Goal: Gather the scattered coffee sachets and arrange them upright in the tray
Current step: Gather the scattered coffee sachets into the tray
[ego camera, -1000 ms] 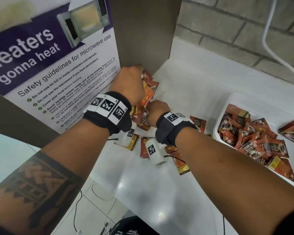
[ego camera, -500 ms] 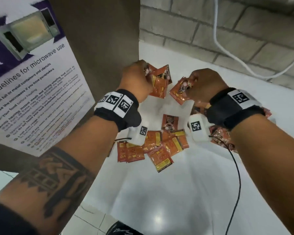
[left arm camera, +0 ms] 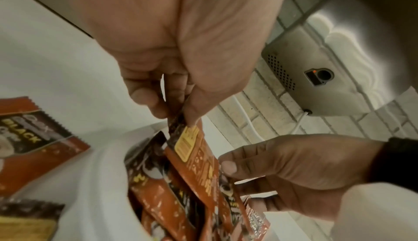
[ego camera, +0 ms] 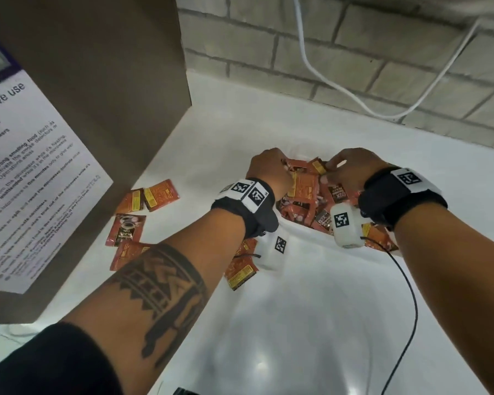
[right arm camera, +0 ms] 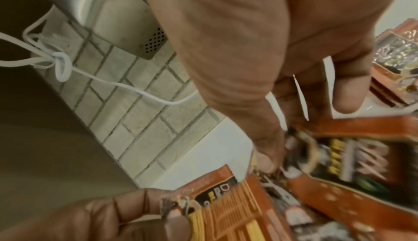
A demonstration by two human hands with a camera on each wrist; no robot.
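Note:
The white tray [ego camera: 300, 233] holds several red-orange coffee sachets [ego camera: 322, 201], some on edge. My left hand [ego camera: 283, 166] hovers over its far left part and pinches a small bunch of sachets [left arm camera: 194, 153] by their top edge, lower ends down among the others. My right hand [ego camera: 330, 169], close beside it, pinches the top of another sachet [ego camera: 318, 166]; the right wrist view shows its fingertips [right arm camera: 270, 164] at that sachet's edge. Loose sachets [ego camera: 160, 193] lie flat on the white counter left of the tray, and one [ego camera: 240, 270] lies under my left forearm.
A brown panel [ego camera: 120, 81] with a microwave safety poster [ego camera: 40, 172] stands at the left, close to the loose sachets. A grey brick wall [ego camera: 354, 52] with a hanging white cable [ego camera: 320, 72] closes the back. A black cable [ego camera: 411, 295] trails from my right wrist.
Both hands have carried their sachets rightward from above the scattered pile and lowered them into the tray. The head view has swung right with them.

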